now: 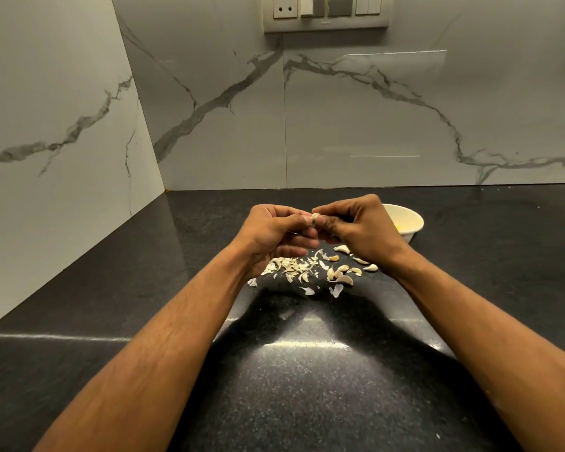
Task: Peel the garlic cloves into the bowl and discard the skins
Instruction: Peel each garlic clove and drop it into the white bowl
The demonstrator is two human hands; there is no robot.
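Observation:
My left hand [274, 234] and my right hand [359, 230] meet above the black counter and together pinch one small garlic clove [315, 218] between fingertips and thumbs. Under the hands lies a pile of papery garlic skins [289, 268], and to its right several unpeeled cloves [341, 275] are scattered. A white bowl [408, 220] stands behind my right hand, partly hidden by it; something pale yellow shows inside.
The black speckled counter [307, 370] meets marble-patterned walls at the back and left, forming a corner at the far left. A socket and switch panel [327, 11] is mounted high on the back wall. My forearms reach in from the bottom corners.

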